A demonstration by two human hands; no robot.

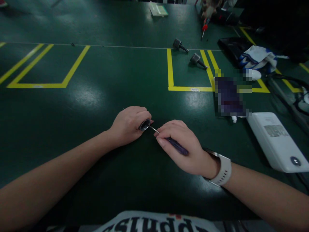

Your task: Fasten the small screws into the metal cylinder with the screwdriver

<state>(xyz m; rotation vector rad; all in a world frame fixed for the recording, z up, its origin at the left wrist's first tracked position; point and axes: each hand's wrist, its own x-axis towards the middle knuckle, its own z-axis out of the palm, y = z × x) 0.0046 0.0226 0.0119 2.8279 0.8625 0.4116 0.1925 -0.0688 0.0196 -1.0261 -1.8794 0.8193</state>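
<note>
Here, left fingers (pixel 141 115) clench metal part (pixel 145 125); right fingers (pixel 169 129) grip thin tool (pixel 178 148), tip at part.

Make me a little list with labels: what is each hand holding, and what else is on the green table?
left hand: grips a small round metal part, resting on the table.
right hand: holds a thin purple-handled tool, its metal tip meeting the part.
right wrist: white watch.
table: dark green, with yellow tape lines.
farther back: two more metal parts, a red screwdriver, gloves.
right side: a white box.
</note>
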